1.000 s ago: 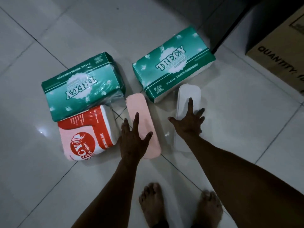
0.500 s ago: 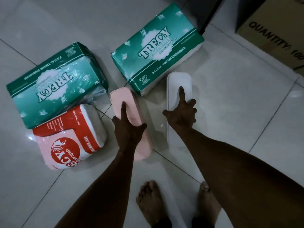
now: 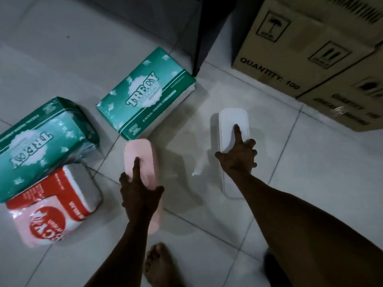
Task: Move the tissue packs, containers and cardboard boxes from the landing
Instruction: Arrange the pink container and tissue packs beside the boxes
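Observation:
My left hand [image 3: 139, 193] grips a long pink container [image 3: 139, 157] from above, index finger along its lid. My right hand [image 3: 238, 156] grips a matching white container [image 3: 232, 123] the same way, well to the right of the pink one. A green tissue pack [image 3: 145, 96] lies just beyond the pink container. A second green tissue pack [image 3: 41, 141] lies at the left, with a red and pink tissue pack [image 3: 53, 206] in front of it. Cardboard boxes [image 3: 310, 48] stand at the upper right.
The floor is glossy white tile [image 3: 300, 172]. A dark door frame or post [image 3: 199, 38] rises behind the nearer green pack. My bare foot [image 3: 159, 264] stands at the bottom centre. A lower cardboard box [image 3: 352, 108] sits beside the tall one.
Both hands have closed on the containers. The white container has moved right, away from the pink one and the green pack. The view has shifted toward the cardboard boxes.

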`<state>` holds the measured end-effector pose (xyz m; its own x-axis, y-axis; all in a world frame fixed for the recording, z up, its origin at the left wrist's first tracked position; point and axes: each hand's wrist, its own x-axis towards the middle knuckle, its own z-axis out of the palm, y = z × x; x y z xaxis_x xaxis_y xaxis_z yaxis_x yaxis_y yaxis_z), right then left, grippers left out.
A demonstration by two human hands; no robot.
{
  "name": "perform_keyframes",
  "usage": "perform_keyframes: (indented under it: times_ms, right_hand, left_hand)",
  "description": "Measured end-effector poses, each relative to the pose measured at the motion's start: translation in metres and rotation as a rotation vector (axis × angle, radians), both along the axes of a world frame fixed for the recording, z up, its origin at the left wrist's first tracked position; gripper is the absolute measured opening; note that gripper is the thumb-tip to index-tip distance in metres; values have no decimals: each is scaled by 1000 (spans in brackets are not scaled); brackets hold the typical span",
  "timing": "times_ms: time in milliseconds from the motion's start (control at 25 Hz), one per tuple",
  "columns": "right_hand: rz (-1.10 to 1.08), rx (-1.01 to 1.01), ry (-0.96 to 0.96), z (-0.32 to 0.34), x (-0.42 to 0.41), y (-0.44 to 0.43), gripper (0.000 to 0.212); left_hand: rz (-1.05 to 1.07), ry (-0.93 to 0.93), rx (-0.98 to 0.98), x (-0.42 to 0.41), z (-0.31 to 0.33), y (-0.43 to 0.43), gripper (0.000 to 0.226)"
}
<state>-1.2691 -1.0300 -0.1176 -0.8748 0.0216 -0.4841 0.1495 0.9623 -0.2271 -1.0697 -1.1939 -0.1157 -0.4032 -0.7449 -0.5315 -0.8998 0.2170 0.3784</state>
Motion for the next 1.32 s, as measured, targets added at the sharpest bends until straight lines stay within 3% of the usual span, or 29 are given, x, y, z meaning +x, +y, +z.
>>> perform_keyframes:
  times_ms: [160,440,840,1320]
  right_hand:
    - [18,37,33,7,-50,74,110]
    - [286,131,96,-11,-136,136,106]
    - [635,73,121,-55,-248,50,102]
    - [806,110,158,-81,-298,22,97]
  left_hand:
    - [-56,29,-12,-56,6,57,118]
    - [-178,92,-1,-149,-8,121,121]
    - [-267,66,-80,-205,-39,94,120]
    - [-338,30,-67,-212,-51,75,119]
